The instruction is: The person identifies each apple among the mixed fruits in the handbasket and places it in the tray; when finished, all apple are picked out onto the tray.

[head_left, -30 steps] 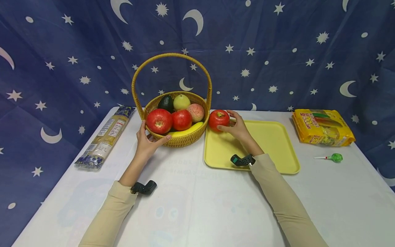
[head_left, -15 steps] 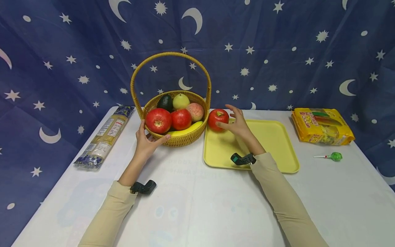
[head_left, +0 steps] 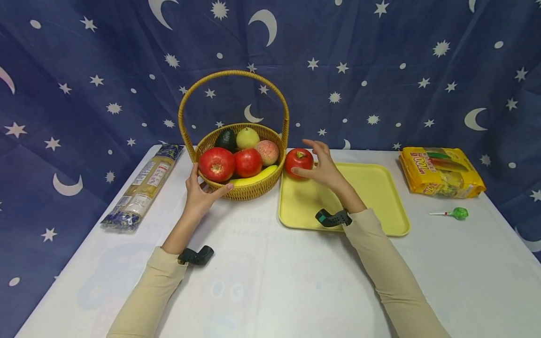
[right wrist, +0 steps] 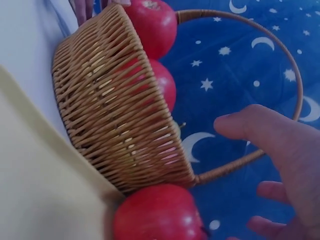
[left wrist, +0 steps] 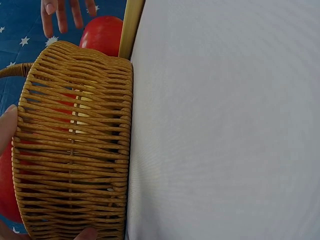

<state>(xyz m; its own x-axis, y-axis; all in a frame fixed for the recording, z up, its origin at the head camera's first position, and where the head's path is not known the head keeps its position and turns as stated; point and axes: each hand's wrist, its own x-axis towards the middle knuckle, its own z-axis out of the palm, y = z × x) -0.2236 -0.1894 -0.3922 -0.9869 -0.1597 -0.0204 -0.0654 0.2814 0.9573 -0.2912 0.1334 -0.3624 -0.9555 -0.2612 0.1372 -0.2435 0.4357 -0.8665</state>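
Note:
A red apple (head_left: 299,160) sits at the back left corner of the yellow tray (head_left: 363,197), beside the wicker basket (head_left: 253,191). My right hand (head_left: 325,169) is just right of the apple, fingers spread and thumb overlapping it in the head view; in the right wrist view the thumb (right wrist: 250,125) stands apart from the fruit. My left hand (head_left: 200,195) holds the basket's front left side, thumb along the front rim. Inside the basket are a big red fruit (head_left: 217,164), a smaller red one (head_left: 248,163), a banana (head_left: 258,177), an avocado (head_left: 226,140), a pear (head_left: 247,138) and a peach (head_left: 267,152).
The basket's tall handle (head_left: 234,73) arches over the fruit. A clear packet of dry noodles (head_left: 145,188) lies at the left. To the right are a yellow food pack (head_left: 441,172) and a green lollipop (head_left: 459,213). A starry curtain (head_left: 359,56) hangs behind the table.
My right hand has let go of the apple, its fingers lifting and spreading away from it. The apple stays in place, and my left hand keeps its place on the basket.

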